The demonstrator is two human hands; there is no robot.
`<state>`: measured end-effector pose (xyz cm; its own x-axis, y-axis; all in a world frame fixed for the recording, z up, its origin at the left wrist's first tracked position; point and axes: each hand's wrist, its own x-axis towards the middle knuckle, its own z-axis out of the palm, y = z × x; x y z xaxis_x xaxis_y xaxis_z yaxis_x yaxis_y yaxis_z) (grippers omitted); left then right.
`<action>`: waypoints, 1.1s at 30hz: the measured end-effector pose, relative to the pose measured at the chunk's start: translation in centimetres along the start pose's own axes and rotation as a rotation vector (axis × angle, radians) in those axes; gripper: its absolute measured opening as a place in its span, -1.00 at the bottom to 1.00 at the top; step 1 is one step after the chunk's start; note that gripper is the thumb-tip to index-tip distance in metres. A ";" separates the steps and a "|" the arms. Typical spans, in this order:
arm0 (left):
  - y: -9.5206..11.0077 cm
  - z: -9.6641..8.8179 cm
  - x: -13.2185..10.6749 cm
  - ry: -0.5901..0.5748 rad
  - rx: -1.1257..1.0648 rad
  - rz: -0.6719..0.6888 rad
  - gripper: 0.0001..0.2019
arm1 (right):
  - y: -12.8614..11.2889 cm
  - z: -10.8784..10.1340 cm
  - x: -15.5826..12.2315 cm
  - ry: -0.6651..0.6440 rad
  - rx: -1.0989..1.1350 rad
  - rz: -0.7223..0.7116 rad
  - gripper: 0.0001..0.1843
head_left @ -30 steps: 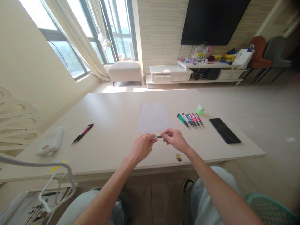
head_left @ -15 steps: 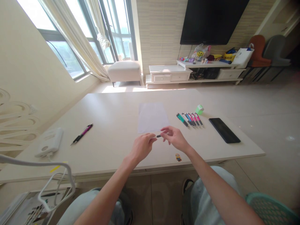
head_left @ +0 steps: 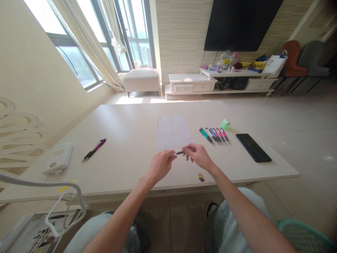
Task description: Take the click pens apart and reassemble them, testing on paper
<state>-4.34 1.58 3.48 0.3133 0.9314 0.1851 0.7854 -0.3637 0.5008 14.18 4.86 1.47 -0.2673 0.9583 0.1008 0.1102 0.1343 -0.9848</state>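
Over the pale table (head_left: 126,126), left hand (head_left: 159,165) and right hand (head_left: 198,157) clench what seems a pen (head_left: 179,152).

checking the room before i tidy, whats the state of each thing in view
left hand, closed on a slim dark pen
right hand, pinching its far end
sheet of paper, flat on the table
row of pens, lying side by side
black phone, lying flat, screen dark
wall tv, screen dark
cabinet drawers, shut

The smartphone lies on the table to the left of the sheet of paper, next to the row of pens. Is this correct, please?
Not quite. The head view shows the black smartphone to the right of the sheet of paper, not the left. It does lie next to the row of pens.
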 end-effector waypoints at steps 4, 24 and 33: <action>-0.1 0.2 0.0 -0.018 -0.038 -0.023 -0.80 | 0.0 0.1 0.0 0.056 -0.035 -0.044 -0.67; 0.2 1.6 0.5 -0.123 -0.674 -0.141 -0.65 | -0.7 -0.8 0.3 0.200 0.217 -0.113 -0.61; 1.1 2.9 0.7 -0.168 -0.940 -0.223 -0.58 | -1.0 -0.9 0.2 0.221 0.172 -0.131 -0.61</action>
<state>-1.68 1.79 1.74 0.3386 0.9374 -0.0820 0.1135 0.0458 0.9925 14.91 5.13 2.65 -0.0521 0.9697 0.2386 -0.0803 0.2341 -0.9689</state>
